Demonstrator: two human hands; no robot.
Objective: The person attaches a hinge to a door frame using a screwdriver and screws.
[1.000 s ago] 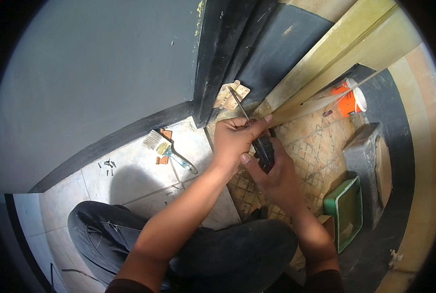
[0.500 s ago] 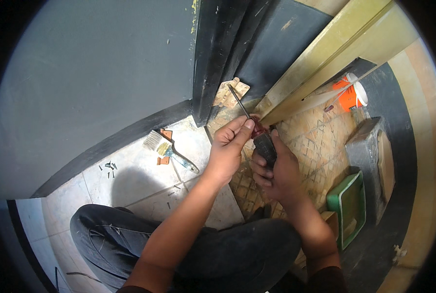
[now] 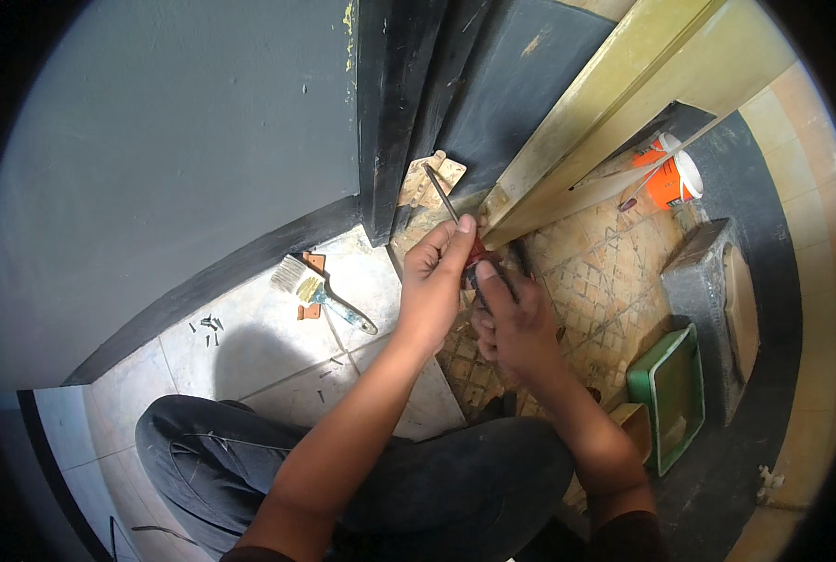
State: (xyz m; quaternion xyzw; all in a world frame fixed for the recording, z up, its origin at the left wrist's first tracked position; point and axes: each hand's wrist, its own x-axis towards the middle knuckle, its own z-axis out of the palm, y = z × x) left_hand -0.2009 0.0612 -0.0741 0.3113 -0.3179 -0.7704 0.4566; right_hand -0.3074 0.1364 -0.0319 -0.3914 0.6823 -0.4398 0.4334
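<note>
Screwdriver (image 3: 447, 201) has a slim dark shaft (image 3: 439, 189) and partly red handle (image 3: 477, 251).

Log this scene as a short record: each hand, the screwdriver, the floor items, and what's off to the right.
Left hand: pinching the screwdriver near its shaft's base
Right hand: around the handle
Screwdriver tip: over the hinge; contact unclear
White tiles: paintbrush across orange-brown hardware, loose screws
Right side: green tray, orange bucket
</note>
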